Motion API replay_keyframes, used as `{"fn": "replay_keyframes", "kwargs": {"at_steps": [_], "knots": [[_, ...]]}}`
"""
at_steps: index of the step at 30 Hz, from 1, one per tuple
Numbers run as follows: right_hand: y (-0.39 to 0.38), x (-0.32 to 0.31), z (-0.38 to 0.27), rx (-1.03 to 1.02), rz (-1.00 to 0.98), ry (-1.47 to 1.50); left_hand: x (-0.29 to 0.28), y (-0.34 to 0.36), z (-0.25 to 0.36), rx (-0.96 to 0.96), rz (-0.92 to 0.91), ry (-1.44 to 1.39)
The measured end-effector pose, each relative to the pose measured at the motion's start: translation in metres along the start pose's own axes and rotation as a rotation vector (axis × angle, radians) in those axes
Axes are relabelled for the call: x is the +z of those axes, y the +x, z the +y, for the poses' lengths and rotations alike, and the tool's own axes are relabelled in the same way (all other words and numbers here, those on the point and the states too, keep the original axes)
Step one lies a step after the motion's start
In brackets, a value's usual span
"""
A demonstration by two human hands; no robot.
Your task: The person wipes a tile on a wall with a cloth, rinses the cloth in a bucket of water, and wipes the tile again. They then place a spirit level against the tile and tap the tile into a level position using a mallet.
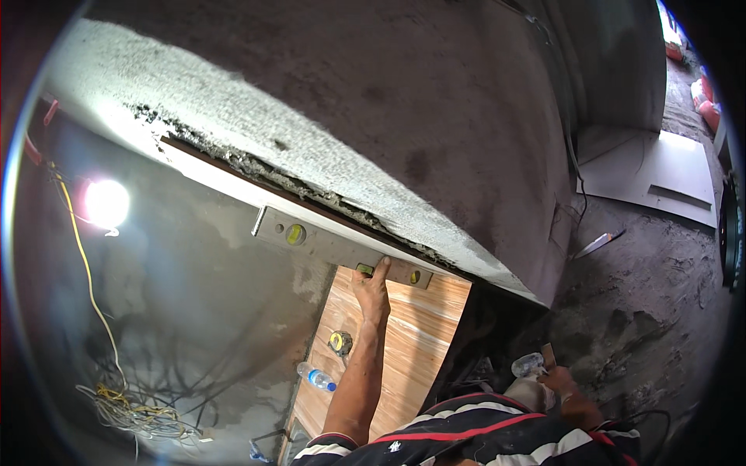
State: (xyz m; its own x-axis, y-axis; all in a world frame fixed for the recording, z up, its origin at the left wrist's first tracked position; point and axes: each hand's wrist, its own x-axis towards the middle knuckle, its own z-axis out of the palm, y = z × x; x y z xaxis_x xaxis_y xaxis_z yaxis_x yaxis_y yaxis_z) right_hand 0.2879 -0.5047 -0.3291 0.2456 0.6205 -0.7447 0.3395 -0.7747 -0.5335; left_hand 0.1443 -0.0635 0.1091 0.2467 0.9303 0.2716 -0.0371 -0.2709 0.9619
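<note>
My left hand (371, 297) grips a spirit level (322, 247) near its middle vial, with the thumb over its upper edge. The level lies along a long pale strip (233, 180) with a dark brown edge, under a ragged mortar joint (299, 186). At the lower right, my right hand (561, 380) is closed around a brownish, flat-ended piece (549, 356) like a handle; its other end is hidden. Beside that hand shows a clear plastic bottle (528, 364). A tape measure (339, 342) and a water bottle with a blue cap (317, 377) lie on a wood-grain board (412, 326).
A bright lamp (106, 203) glows at left beside a yellow cable (84, 256), which runs to a tangled heap of wires (140, 412). Rough grey wall (435, 101) fills the top. At right lie a knife (598, 244) and a white panel (649, 175) on the dirty floor.
</note>
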Motion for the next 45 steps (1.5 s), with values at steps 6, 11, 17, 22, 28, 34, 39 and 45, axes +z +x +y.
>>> {"fn": "replay_keyframes", "kwargs": {"at_steps": [6,11,17,22,28,34,39,45], "knots": [[0.002,-0.003,-0.01,0.008,0.042,0.001,-0.002,0.002,-0.004,0.041,0.002,0.065],[-0.003,-0.017,-0.025,0.116,0.018,0.068,-0.001,-0.002,-0.001,0.027,0.022,0.055],[0.007,-0.011,-0.029,0.028,0.004,-0.011,-0.001,-0.002,0.003,0.042,-0.008,0.026],[0.0,-0.006,-0.02,0.102,0.041,0.08,0.007,-0.001,0.001,0.041,-0.009,0.003],[-0.029,-0.028,-0.034,0.109,0.037,0.117,-0.004,-0.001,-0.003,0.035,0.005,0.038],[-0.012,-0.01,-0.027,0.121,0.009,0.219,0.001,0.002,-0.006,0.042,0.039,0.058],[0.0,0.001,-0.033,0.175,-0.045,0.27,-0.008,0.0,-0.005,-0.004,0.046,0.079],[0.026,0.03,-0.008,0.094,0.013,0.31,-0.004,0.0,-0.007,-0.024,0.033,0.057]]}}
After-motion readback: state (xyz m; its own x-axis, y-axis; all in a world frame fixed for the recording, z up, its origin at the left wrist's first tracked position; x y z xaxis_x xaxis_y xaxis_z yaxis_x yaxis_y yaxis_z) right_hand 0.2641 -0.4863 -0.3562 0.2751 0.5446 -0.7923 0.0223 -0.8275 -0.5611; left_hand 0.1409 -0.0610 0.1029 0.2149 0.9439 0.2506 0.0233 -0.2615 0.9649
